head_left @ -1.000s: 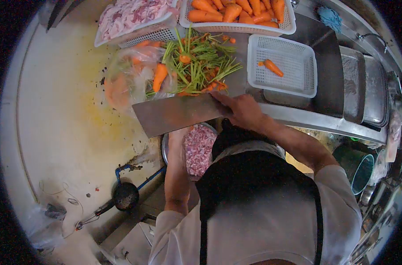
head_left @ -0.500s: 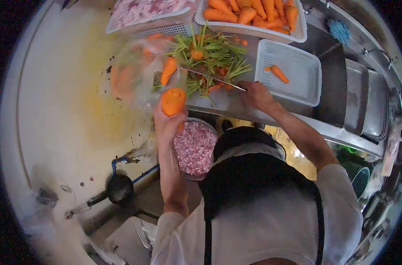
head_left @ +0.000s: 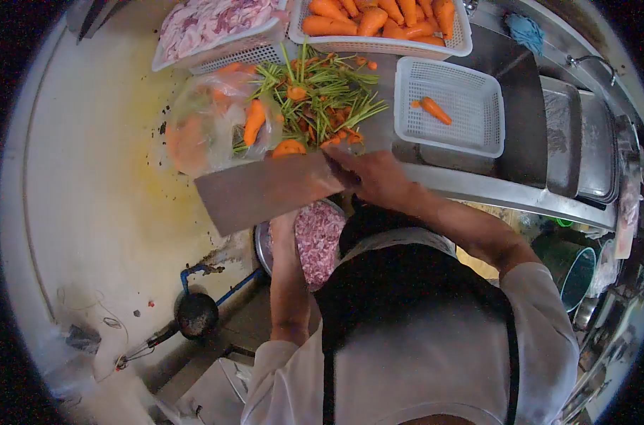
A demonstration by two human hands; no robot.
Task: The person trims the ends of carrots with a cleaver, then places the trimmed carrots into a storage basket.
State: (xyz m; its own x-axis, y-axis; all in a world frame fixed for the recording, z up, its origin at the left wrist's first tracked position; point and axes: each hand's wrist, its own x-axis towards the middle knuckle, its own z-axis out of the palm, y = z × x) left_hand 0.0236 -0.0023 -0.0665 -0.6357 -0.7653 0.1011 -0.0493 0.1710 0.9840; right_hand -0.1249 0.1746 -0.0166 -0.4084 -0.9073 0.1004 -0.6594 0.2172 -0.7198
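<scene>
My right hand [head_left: 380, 177] is closed round the handle of a cleaver [head_left: 269, 191], its broad blade turned flat toward me and reaching left. Behind the blade is my left hand [head_left: 285, 221]; only its wrist end shows and the fingers are hidden. The orange end of a carrot [head_left: 288, 148] shows just past the blade's far edge, in line with my left arm. Beyond lie a heap of green carrot tops [head_left: 322, 88] with orange trimmings and a clear plastic bag [head_left: 187, 145] with orange pieces. Another carrot [head_left: 254, 122] rests against the bag.
A white basket [head_left: 499, 120] at right holds one small carrot [head_left: 435, 110]. Farther back stand a basket of carrots [head_left: 378, 46] and a basket of pale meat [head_left: 258, 39]. Below the counter edge is a bowl of minced meat [head_left: 318, 244]. A ladle [head_left: 196, 315] lies at lower left.
The cleaver has swung left and toward me, from edge-on over the carrot tops to broadside in front of my left hand. My right hand moved left. The view shifted slightly.
</scene>
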